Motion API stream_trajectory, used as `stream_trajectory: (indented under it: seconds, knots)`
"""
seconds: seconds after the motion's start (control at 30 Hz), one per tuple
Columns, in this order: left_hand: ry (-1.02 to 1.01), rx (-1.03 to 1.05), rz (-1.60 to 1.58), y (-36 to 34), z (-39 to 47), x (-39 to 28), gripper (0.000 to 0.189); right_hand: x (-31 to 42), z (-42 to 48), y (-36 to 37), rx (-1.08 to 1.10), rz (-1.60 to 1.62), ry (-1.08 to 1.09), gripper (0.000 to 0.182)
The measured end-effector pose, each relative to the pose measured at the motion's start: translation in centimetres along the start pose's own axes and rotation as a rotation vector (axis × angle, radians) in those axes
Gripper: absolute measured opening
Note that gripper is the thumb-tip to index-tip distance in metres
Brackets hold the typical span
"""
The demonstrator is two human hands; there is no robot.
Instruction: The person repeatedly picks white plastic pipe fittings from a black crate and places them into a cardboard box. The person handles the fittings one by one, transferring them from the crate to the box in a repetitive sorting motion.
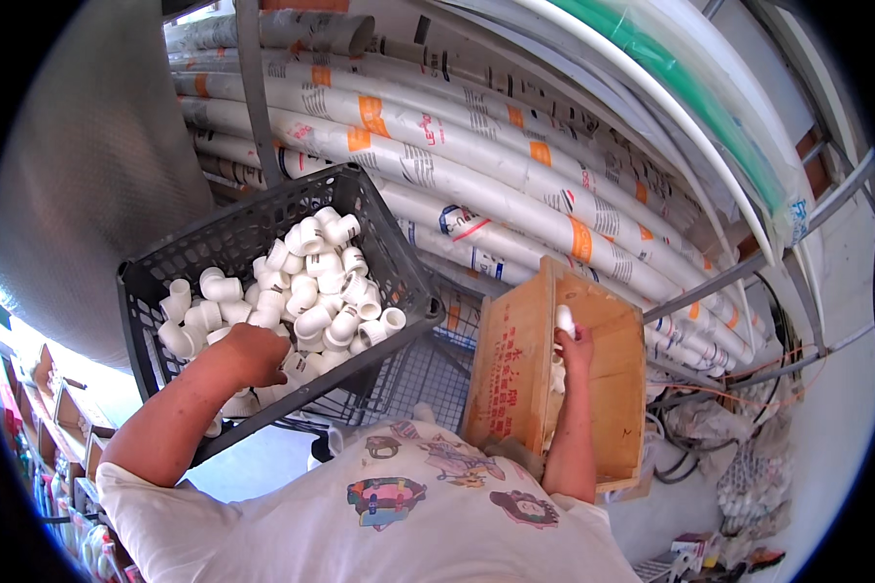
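Observation:
A black plastic crate [397, 251] in front of me on the left holds a heap of white plastic elbow pipe fittings [321, 284]. My left hand [262, 353] reaches over its near rim, down among the fittings. Its fingers are curled with their tips partly hidden, so whether they grip a fitting cannot be made out. On the right, my right hand [576, 348] pinches one white plastic fitting [565, 319] inside the mouth of a tall wooden box [514, 357]. Further white pieces [556, 375] show deeper in that box, partly behind my forearm.
Plastic-wrapped white pipes [474, 171] lie stacked on a metal rack behind both containers. A wire mesh shelf [419, 375] lies between crate and box. A large roll of bubble wrap [102, 182] stands at the left. Plastic bags [751, 466] lie at the right.

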State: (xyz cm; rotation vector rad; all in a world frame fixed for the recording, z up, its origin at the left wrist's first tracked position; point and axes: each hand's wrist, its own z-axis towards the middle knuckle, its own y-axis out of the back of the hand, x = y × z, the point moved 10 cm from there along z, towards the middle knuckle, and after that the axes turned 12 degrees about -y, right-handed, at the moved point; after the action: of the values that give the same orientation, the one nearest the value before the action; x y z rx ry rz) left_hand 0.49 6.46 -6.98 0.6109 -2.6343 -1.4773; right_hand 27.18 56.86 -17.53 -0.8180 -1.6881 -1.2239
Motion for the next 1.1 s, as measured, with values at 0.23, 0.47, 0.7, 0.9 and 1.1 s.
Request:
stream_trajectory:
  seconds: [0.23,0.47,0.7,0.9,1.1]
  knots:
    - [-0.026,0.172,0.084,-3.0,1.4,-0.5,0.033,-1.2,-0.5,-3.1,0.150,-0.472,0.129,0.040]
    - [0.003,0.214,0.091,-3.7,1.5,-0.3,0.033,-1.8,-0.3,-2.7,0.119,-0.456,0.115,0.036]
    - [-0.015,0.023,-0.031,-2.7,2.0,-0.4,0.044,-3.4,0.6,-2.5,0.097,-0.492,0.055,0.043]
    - [-0.074,0.005,-0.060,-3.1,2.6,-0.9,0.040,-3.5,0.4,-2.6,0.112,-0.576,0.045,0.046]
    - [-0.071,-0.021,-0.049,-2.9,2.8,-1.0,0.036,-3.7,0.2,-2.5,0.116,-0.605,0.016,0.050]
